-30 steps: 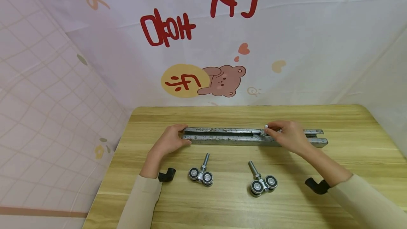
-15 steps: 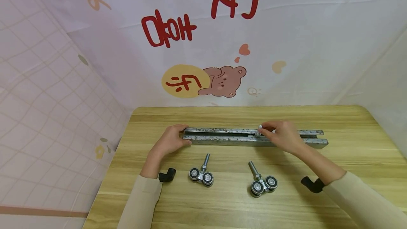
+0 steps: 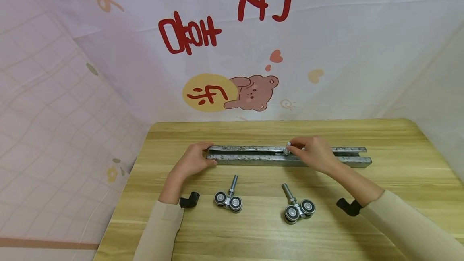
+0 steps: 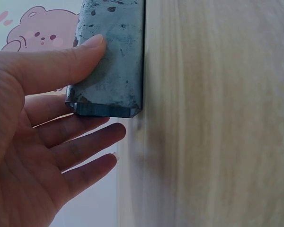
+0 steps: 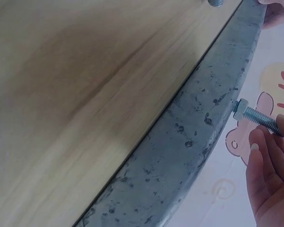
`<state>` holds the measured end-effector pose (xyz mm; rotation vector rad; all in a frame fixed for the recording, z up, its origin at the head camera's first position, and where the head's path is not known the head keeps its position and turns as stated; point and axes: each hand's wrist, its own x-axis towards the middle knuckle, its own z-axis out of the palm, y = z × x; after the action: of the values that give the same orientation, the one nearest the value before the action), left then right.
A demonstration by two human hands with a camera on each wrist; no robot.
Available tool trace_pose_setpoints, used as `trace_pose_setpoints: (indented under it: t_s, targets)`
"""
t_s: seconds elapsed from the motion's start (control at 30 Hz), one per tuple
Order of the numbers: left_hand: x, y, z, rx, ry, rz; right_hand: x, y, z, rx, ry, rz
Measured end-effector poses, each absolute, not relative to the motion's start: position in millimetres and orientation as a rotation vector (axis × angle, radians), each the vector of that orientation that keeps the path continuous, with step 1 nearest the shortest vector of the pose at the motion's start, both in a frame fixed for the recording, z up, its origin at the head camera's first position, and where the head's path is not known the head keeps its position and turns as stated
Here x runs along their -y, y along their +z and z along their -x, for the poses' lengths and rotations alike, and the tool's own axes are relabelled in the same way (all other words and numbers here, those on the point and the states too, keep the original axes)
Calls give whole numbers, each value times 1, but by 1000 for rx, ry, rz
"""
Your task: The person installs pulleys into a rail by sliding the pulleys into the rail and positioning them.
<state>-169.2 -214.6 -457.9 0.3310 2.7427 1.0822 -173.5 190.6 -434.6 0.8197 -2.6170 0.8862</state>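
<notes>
A grey, speckled metal channel track (image 3: 246, 158) lies across the wooden table with its slot facing up. My left hand (image 3: 193, 159) grips its left end. In the left wrist view the thumb presses the track's side (image 4: 116, 61), while the other fingers lie behind and past its end. My right hand (image 3: 316, 153) pinches a threaded bolt (image 5: 260, 118) by its upper part. The bolt stands up from the slot, right of the track's middle, with a hex nut (image 5: 240, 109) at its base. Whatever carries the bolt inside the track is mostly hidden.
Two roller trolleys with bolts lie in front of the track, one left trolley (image 3: 228, 201) and one right trolley (image 3: 299, 210). Black angled pieces show beside each wrist, a left piece (image 3: 189, 200) and a right piece (image 3: 349, 206). A printed cloth (image 3: 344, 51) hangs behind the table (image 3: 253, 237).
My right hand has slid the bolt leftward along the track's slot, a short way at a time. My left hand keeps its grip on the left end.
</notes>
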Motion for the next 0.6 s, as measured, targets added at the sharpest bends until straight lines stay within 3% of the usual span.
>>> trace_pose_setpoints:
  t_s: [0.6]
  targets:
    - [215,-459,167,-2749,1079,-339,-172,-433,177,2659,850,-880]
